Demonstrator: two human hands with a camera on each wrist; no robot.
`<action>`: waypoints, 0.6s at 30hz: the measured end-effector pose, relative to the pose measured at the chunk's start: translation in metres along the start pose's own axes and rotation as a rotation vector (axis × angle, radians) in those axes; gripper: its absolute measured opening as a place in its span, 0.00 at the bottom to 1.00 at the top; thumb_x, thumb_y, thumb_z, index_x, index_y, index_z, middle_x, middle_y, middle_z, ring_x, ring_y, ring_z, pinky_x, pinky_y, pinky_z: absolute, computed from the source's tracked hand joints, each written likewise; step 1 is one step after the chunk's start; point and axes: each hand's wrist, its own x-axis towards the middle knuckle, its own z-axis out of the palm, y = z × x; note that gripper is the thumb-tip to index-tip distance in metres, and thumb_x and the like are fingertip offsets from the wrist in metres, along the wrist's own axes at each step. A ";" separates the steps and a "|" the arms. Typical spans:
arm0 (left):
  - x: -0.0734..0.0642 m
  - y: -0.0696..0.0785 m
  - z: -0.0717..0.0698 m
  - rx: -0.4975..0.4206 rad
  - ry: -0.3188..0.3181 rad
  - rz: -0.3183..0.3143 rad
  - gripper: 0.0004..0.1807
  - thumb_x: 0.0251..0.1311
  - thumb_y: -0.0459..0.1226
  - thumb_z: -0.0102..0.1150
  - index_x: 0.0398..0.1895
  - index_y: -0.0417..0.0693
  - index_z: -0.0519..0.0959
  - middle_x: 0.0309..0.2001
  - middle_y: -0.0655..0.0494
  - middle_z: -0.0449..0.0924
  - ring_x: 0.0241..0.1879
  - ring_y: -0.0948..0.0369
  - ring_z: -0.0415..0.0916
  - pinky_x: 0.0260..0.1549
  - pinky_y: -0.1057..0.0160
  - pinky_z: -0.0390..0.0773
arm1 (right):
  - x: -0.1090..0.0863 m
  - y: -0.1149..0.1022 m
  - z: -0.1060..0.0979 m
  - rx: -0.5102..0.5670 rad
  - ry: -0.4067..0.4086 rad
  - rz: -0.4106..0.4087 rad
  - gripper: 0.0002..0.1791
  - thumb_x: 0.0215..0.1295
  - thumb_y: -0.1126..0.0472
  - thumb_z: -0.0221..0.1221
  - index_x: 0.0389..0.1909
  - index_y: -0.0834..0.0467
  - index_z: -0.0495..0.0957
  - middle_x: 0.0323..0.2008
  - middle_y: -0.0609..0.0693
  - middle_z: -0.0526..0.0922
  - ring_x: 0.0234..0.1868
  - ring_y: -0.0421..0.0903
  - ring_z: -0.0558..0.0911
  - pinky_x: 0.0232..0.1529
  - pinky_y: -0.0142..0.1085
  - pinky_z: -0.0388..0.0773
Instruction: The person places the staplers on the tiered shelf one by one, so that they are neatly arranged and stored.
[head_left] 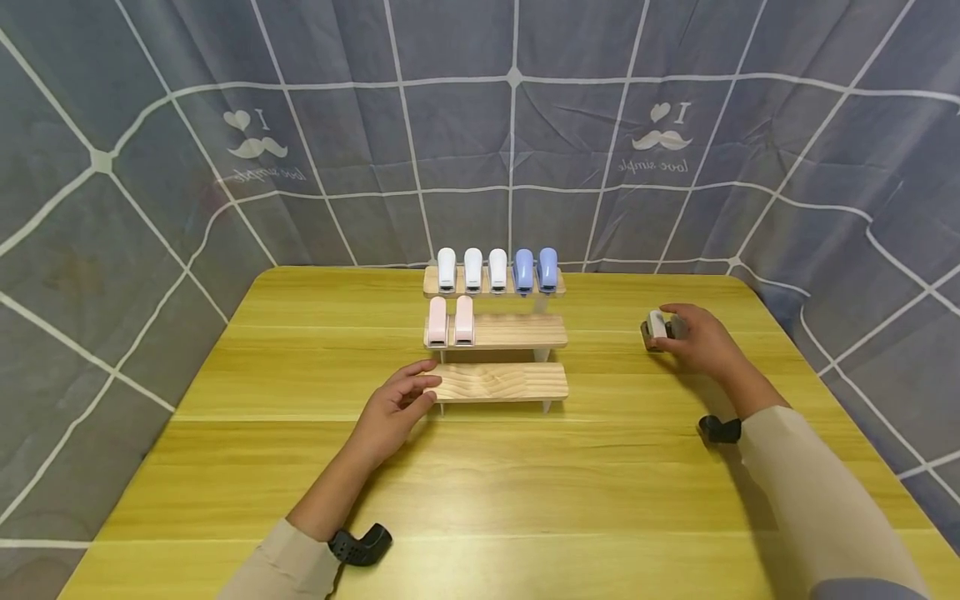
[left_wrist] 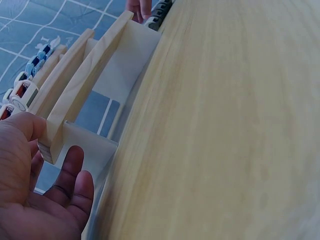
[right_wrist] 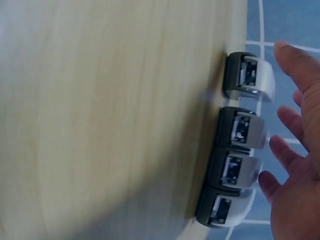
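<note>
My left hand (head_left: 393,412) is at the left end of the lowest wooden shelf (head_left: 502,382) of a three-tier stand, its fingers loosely bent and touching the board's end. In the left wrist view the other fingertips hang below that board. Over on the right, my right hand (head_left: 701,340) hovers close to small staplers with dark bases, one of them a white-topped stapler (head_left: 657,325). Several of these stand in a row in the right wrist view, where a stapler (right_wrist: 250,75) sits slightly apart from the others. The fingers there are spread, with nothing gripped.
White staplers (head_left: 472,268) and blue staplers (head_left: 523,271) line the top tier. Two pink staplers (head_left: 438,322) stand at the left of the middle tier (head_left: 517,331). Beneath is a wooden table (head_left: 570,500), with a grey checked curtain (head_left: 465,142) around its back and sides.
</note>
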 end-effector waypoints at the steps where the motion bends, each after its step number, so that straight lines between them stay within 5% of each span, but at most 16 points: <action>1: 0.000 0.000 0.000 0.002 0.001 -0.001 0.13 0.70 0.34 0.58 0.54 0.41 0.82 0.67 0.57 0.70 0.58 0.56 0.73 0.50 0.65 0.75 | 0.001 0.002 0.000 -0.006 -0.004 -0.007 0.38 0.66 0.55 0.66 0.70 0.69 0.63 0.66 0.73 0.65 0.64 0.71 0.64 0.59 0.64 0.64; 10: 0.001 0.001 0.001 0.006 0.003 -0.011 0.13 0.69 0.34 0.58 0.53 0.41 0.83 0.67 0.57 0.71 0.59 0.55 0.73 0.50 0.64 0.74 | 0.007 0.009 0.003 -0.099 -0.017 -0.048 0.39 0.63 0.55 0.68 0.69 0.68 0.65 0.65 0.74 0.66 0.64 0.74 0.62 0.60 0.68 0.56; 18: 0.000 0.000 0.000 -0.001 -0.002 -0.011 0.12 0.70 0.34 0.58 0.53 0.41 0.83 0.67 0.58 0.70 0.59 0.56 0.72 0.50 0.65 0.74 | 0.008 0.009 0.002 -0.141 -0.067 -0.005 0.41 0.63 0.55 0.67 0.72 0.67 0.61 0.65 0.75 0.65 0.64 0.74 0.60 0.59 0.69 0.53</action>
